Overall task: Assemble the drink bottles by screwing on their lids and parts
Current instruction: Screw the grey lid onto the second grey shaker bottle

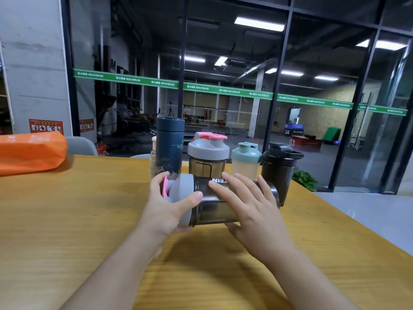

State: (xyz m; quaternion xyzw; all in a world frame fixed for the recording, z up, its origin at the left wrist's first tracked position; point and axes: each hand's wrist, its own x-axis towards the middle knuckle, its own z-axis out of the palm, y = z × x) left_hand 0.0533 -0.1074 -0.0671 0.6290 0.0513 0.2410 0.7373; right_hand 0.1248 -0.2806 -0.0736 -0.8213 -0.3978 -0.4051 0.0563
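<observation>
Step in hand: screwing the grey lid [182,193] onto the smoky shaker bottle [220,203], which is held sideways just above the wooden table [89,220], lid end to the left
Left hand: the left hand [166,209] grips the lid, thumb over the rim and fingers curled round the pink flip cap [165,186]
Right hand: the right hand [248,204] clasps the bottle's barrel, fingers spread over the top, thumb beneath
Seating: lid looks flush with the body; whether it is fully tight, I cannot tell
Next move: likely one more counter-twist of the two hands to check tightness, then stand it upright with the others; needs a firm hold, since the barrel looks slick
Row behind: navy flask [170,144], tall and matte with a printed pattern; grey-lidded shaker [208,155] with pink cap; mint-lidded shaker [246,161], frosted pale body; black shaker [279,166], glossy; all capped and upright
Materials: translucent dark plastic barrel with white lettering, matte grey lid, grained yellow tabletop
Elsewhere: crinkled orange bag [31,152] at the far left edge
</observation>
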